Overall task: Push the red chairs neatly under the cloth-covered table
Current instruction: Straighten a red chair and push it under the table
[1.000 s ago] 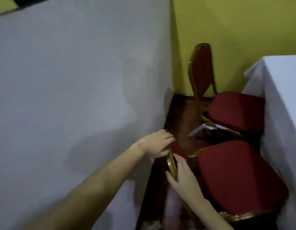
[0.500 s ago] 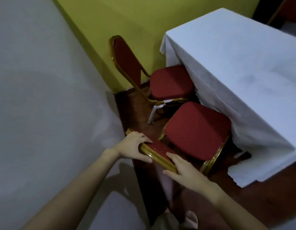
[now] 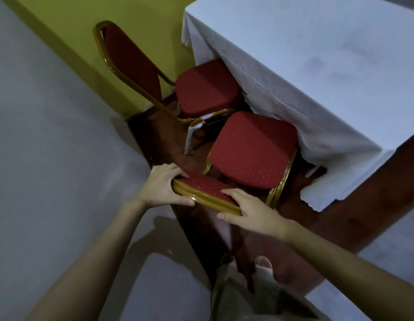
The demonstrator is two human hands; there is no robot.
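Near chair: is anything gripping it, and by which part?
Yes. Both hands hold the near chair by the top rail of its backrest: left hand at one end, right hand at the other.

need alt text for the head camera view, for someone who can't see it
Both hands, left hand and right hand, grip the top of a red chair's backrest, its seat partly under the white tablecloth. A second red chair stands beyond it by the yellow wall.
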